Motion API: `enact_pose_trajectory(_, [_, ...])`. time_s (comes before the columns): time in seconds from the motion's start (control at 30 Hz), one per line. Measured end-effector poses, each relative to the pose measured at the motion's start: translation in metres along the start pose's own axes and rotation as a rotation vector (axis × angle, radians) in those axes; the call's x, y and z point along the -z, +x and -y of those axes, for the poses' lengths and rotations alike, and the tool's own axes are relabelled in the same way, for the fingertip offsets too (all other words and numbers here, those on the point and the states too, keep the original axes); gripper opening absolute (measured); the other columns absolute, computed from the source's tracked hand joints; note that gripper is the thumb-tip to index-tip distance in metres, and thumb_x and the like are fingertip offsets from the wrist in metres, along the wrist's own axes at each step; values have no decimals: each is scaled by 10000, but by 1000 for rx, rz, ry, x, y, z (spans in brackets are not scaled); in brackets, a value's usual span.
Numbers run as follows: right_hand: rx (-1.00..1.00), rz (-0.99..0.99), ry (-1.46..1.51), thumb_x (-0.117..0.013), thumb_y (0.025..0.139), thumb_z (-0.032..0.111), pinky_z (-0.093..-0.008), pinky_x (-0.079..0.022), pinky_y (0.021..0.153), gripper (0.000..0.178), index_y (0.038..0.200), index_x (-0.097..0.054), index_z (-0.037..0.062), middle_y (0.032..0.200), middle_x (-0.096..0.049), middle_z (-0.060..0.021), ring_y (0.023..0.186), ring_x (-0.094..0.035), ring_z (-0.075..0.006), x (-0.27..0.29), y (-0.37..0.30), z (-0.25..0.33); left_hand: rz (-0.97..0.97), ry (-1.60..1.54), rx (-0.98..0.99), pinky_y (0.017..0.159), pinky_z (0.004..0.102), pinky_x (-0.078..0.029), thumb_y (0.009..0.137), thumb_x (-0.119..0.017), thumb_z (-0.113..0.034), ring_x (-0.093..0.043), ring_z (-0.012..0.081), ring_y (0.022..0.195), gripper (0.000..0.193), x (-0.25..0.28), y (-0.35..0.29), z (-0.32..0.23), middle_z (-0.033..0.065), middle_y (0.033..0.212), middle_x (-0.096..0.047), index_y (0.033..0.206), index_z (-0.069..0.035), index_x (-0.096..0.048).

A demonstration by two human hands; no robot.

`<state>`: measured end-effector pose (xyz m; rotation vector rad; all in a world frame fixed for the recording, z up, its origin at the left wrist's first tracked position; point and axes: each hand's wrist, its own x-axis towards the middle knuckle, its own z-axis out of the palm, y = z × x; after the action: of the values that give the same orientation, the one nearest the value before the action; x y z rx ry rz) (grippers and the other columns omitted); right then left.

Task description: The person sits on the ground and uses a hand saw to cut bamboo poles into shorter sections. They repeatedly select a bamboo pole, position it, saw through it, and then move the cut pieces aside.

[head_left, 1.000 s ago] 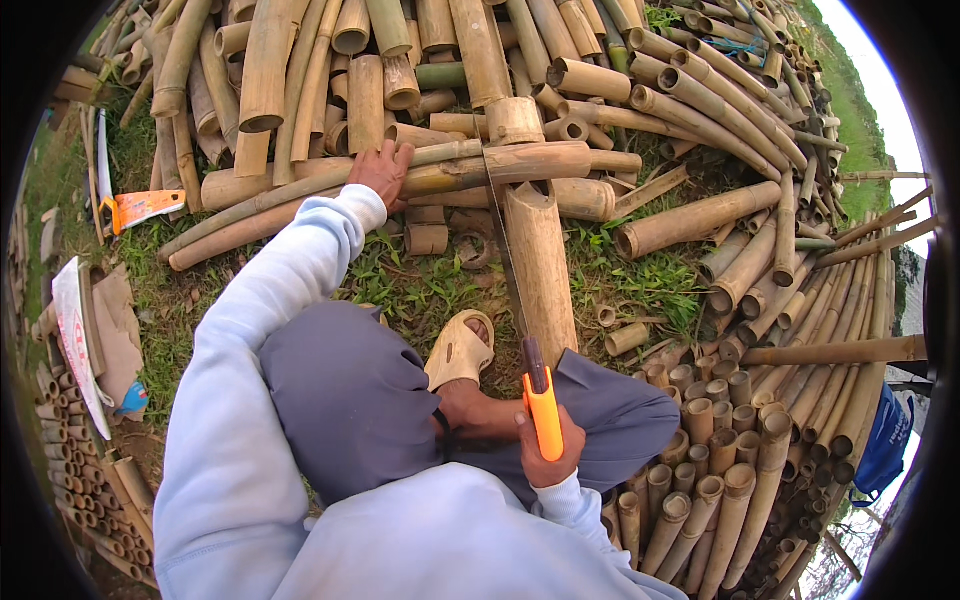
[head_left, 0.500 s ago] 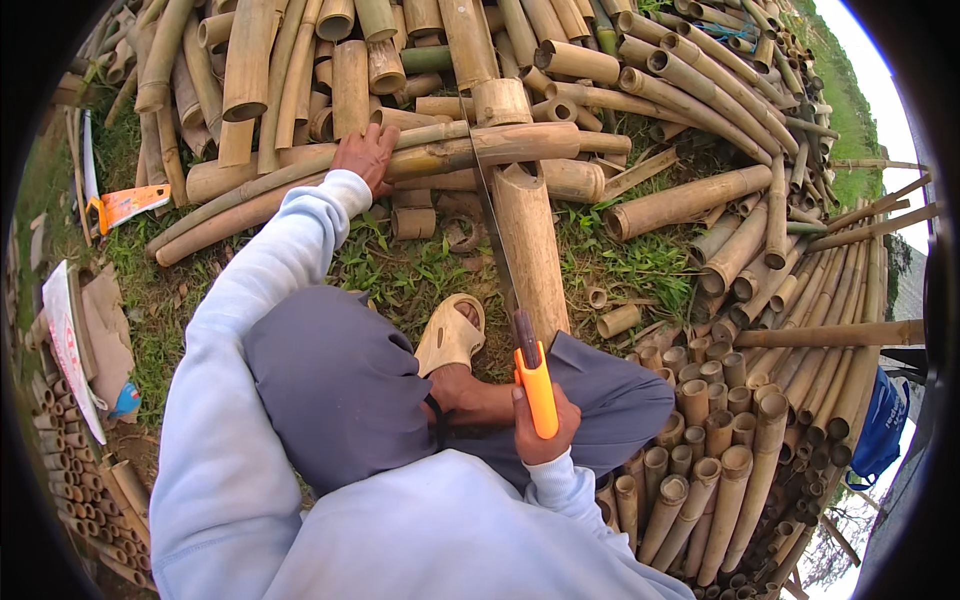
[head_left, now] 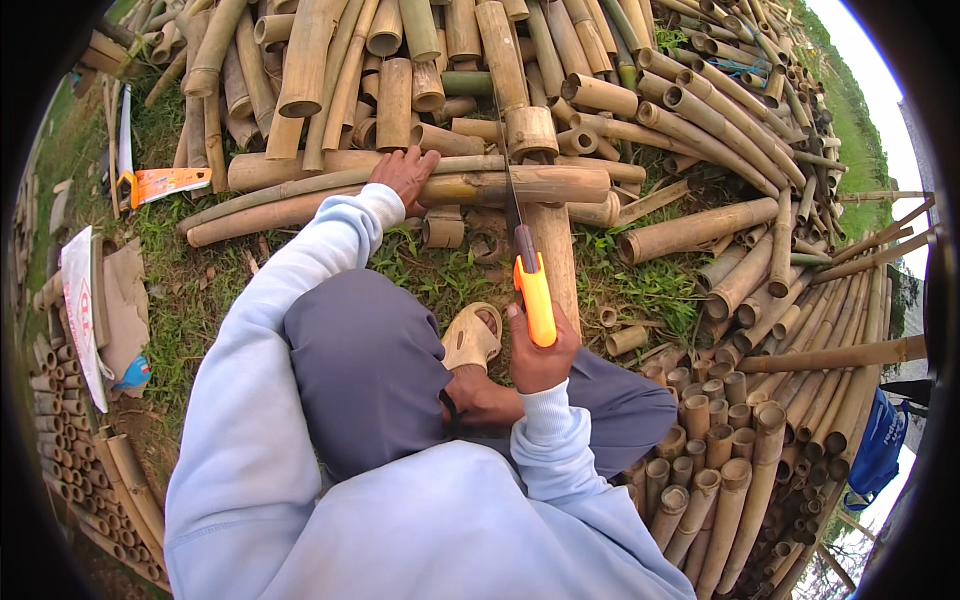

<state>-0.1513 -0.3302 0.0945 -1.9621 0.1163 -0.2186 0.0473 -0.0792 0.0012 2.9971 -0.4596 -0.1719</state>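
Note:
My right hand (head_left: 545, 352) is wrapped around the orange handle of a handsaw (head_left: 523, 255). The blade points away from me and crosses a thick bamboo pole (head_left: 470, 187) near its right end. How deep the blade sits cannot be made out. Alongside that pole lies a thinner bamboo pole (head_left: 300, 192), ending close to the blade. My left hand (head_left: 405, 178) grips the poles from above, left of the saw, with its fingers bent over them. Beneath the cutting place, a stout bamboo log (head_left: 552, 245) runs toward my lap.
Heaped cut bamboo (head_left: 300, 70) fills the far side. Upright bamboo pieces (head_left: 735, 480) stand at my right, near a blue bag (head_left: 880, 440). Another saw with an orange handle (head_left: 168, 184) lies at the left, beyond a white sheet (head_left: 82, 310). My sandalled foot (head_left: 470, 338) rests on the grass.
My right hand has pushed the saw forward, away from me, so its handle is closer to the poles. My left hand keeps its hold. The whole view has shifted slightly.

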Motion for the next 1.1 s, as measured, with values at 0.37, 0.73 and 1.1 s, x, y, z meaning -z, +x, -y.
enact_pose_trajectory(0.37, [59,98,45,-725,940,82,-317,-516,600,145,935,-606,0,736,-666,-79,624,-636,-133,-7,2,-51,-114,-17,-72,956,441,-483,801,-816,-386,-554,330,1163,603,3,-27,-1,142,1119,-537,1237,-112,-503])
enact_pose_trajectory(0.73, [-107,232,107,-712,959,67,-258,-535,634,151,1051,-622,-13,789,-605,-6,689,-590,-81,-6,25,-51,194,69,-245,822,439,-518,880,-680,-596,-664,316,960,560,-44,-89,-10,112,1001,-642,1116,-102,-561])
enact_pose_trajectory(1.1, [-17,166,-59,-738,951,85,-268,-542,622,168,1028,-640,-28,738,-661,-44,678,-642,-96,-10,32,-25,-396,138,-42,856,400,-499,835,-738,-234,-635,286,979,423,-57,26,-6,100,1007,-601,1190,-86,-561])
